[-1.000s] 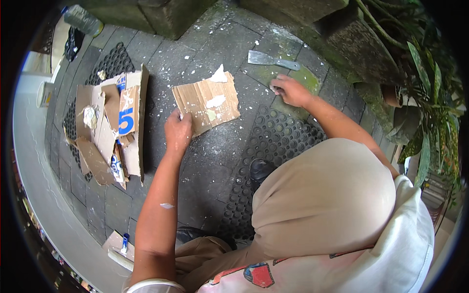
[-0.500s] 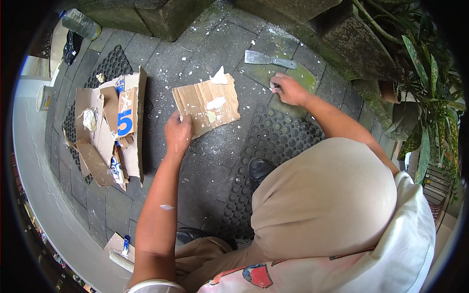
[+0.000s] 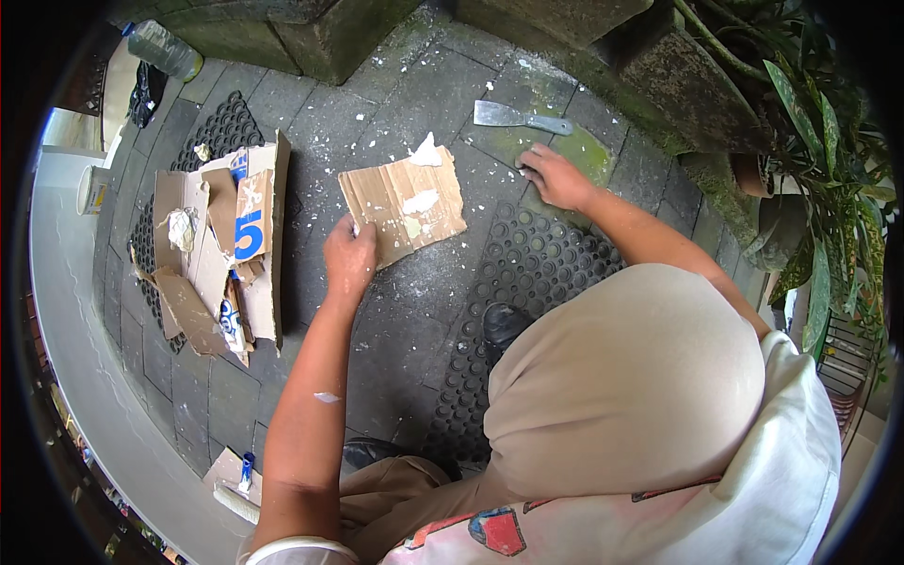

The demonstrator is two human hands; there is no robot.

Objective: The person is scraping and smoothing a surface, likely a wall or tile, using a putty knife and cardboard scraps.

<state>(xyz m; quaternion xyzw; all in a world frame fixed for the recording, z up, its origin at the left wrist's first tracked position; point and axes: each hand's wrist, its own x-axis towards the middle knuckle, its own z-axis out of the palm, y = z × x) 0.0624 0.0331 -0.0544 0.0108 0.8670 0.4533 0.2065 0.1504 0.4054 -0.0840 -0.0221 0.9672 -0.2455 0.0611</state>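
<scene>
My left hand (image 3: 351,252) is closed on the lower left corner of a torn piece of cardboard (image 3: 381,202), with the thumb along its edge. White flakes (image 3: 421,201) lie on the cardboard, and a larger white chip (image 3: 427,152) rests at its top edge. Low over the paving, right of the cardboard, my right hand (image 3: 557,179) has its fingers curled together. A small white bit shows at its fingertips, too small to name. Just beyond that hand a putty knife (image 3: 521,118) with a grey handle lies flat on the stones.
An opened cardboard box (image 3: 273,273) with scraps and crumpled paper stands at the left. Rubber mats (image 3: 527,254) lie on the paving. A water bottle (image 3: 162,49) is at the far left, a white tub (image 3: 91,190) below it. Stone planters and leafy plants (image 3: 800,122) border the right.
My right hand has shifted very slightly left, fingers still curled. The left hand keeps its grip on the cardboard. The whole view has moved a little.
</scene>
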